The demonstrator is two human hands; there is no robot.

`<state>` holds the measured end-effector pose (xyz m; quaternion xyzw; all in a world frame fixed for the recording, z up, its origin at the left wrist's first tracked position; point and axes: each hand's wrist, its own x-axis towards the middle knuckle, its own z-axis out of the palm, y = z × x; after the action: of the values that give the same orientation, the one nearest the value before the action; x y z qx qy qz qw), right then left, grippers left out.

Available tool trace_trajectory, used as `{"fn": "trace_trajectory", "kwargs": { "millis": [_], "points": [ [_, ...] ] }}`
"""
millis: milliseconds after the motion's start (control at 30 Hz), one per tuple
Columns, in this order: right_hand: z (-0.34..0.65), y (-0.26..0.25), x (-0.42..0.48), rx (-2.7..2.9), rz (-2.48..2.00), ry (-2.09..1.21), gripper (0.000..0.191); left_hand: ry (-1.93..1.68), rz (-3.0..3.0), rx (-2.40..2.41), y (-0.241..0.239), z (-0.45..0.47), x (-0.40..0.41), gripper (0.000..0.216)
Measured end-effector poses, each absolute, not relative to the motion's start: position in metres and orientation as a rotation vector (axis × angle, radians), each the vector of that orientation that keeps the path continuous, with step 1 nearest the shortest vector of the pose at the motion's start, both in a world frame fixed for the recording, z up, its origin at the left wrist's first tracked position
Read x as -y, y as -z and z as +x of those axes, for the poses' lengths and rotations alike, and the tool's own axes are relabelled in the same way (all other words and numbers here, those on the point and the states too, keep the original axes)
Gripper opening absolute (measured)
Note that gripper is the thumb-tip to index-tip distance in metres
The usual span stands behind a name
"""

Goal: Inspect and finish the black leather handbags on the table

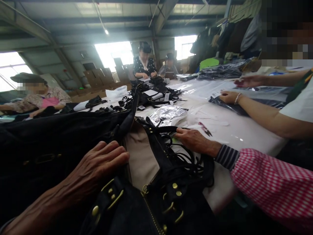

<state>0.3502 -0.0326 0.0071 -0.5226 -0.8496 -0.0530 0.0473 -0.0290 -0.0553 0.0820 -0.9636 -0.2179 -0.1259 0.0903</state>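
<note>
Head view: left hand point(97, 166) lies flat, fingers spread, on the black suede brass-buckled bag point(137, 195); right hand point(193, 140) pinches its thin black straps point(186, 160), which could tangle or snag just beyond the fingertips.

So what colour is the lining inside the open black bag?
Beige; the lining shows best in the head view, between the left hand and right hand.
</note>
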Motion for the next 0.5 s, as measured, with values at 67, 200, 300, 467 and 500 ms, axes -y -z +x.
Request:
{"fn": "trace_trajectory", "kwargs": {
  "millis": [67, 200, 300, 467, 500],
  "points": [
    [0.341, -0.006, 0.03, 2.683, -1.596, 0.276, 0.028, 0.314, -2.88, 0.663, -0.083, -0.03, 0.056, 0.022],
    [0.334, -0.01, 0.018, 2.788, -1.565, 0.38, 0.024, 0.282, -2.906, 0.672, -0.085, -0.03, 0.057, 0.02],
    [0.339, -0.008, 0.011, 2.81, -1.514, 0.402, 0.023, 0.296, -2.925, 0.673, -0.084, -0.03, 0.059, 0.018],
    [0.343, -0.007, 0.013, 2.808, -1.45, 0.368, 0.02, 0.311, -2.929, 0.684, -0.084, -0.031, 0.062, 0.021],
    [0.342, -0.009, 0.014, 2.827, -1.437, 0.387, 0.02, 0.314, -2.931, 0.68, -0.084, -0.03, 0.062, 0.022]
  ]
}}
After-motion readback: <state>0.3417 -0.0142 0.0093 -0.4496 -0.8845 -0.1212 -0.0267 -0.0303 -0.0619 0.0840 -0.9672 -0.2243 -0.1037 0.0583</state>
